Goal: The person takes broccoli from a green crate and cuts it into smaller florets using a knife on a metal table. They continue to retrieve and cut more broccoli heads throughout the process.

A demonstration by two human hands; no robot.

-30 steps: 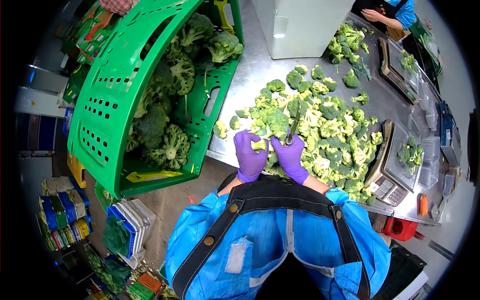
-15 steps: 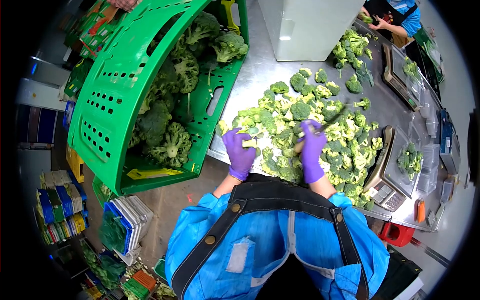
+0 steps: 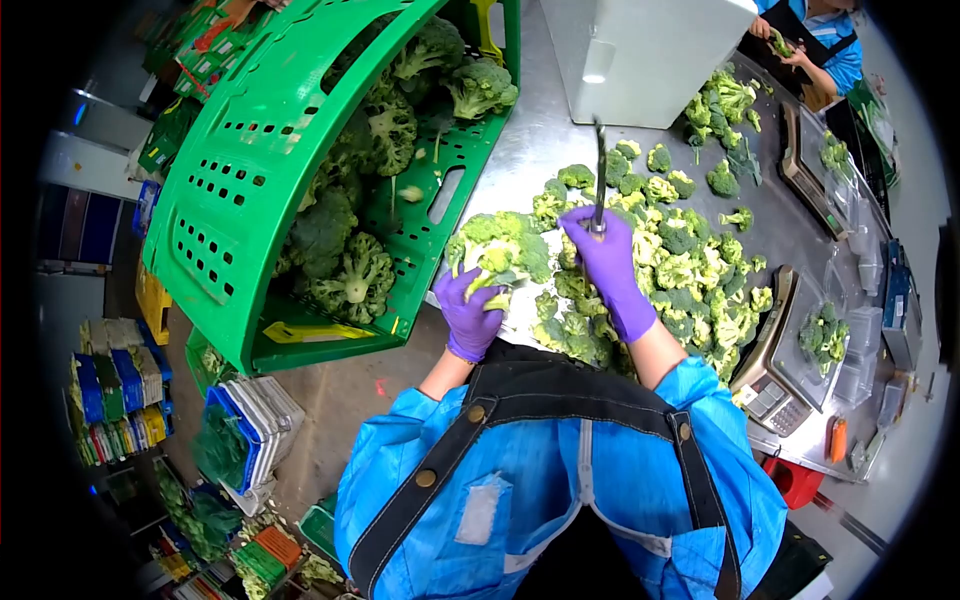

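1. Hands in purple gloves work above a steel table (image 3: 520, 130), seen from over the person's head. A blue jacket and dark apron straps fill the view at 6 o'clock.
2. The left hand (image 3: 468, 315) is wrapped tight around the stalk of a broccoli head (image 3: 500, 248). Its crown rises at 1 o'clock from the hand, over the near edge of the table.
3. The right hand (image 3: 605, 258) is closed around the handle of a knife (image 3: 599, 165). The blade stands straight up toward 12 o'clock.
4. The two hands are apart, the right at 2 o'clock from the left. The broccoli head sits between them, and it is unclear whether the right hand touches the crown.
5. A pile of cut florets (image 3: 700, 285) covers the table from 3 o'clock to 12 o'clock of the right hand.
6. A green crate (image 3: 240, 140) leans tilted against the table at 10 o'clock from the left hand. It holds whole broccoli (image 3: 345, 275).
7. A white box (image 3: 640, 50) stands on the table at 12 o'clock, just beyond the knife tip.
8. A scale (image 3: 765, 390) sits at 4 o'clock from the pile, with a tray of florets (image 3: 822, 335) on it.
9. Another person's blue sleeve (image 3: 838, 58) shows at the far corner, at 1 o'clock.
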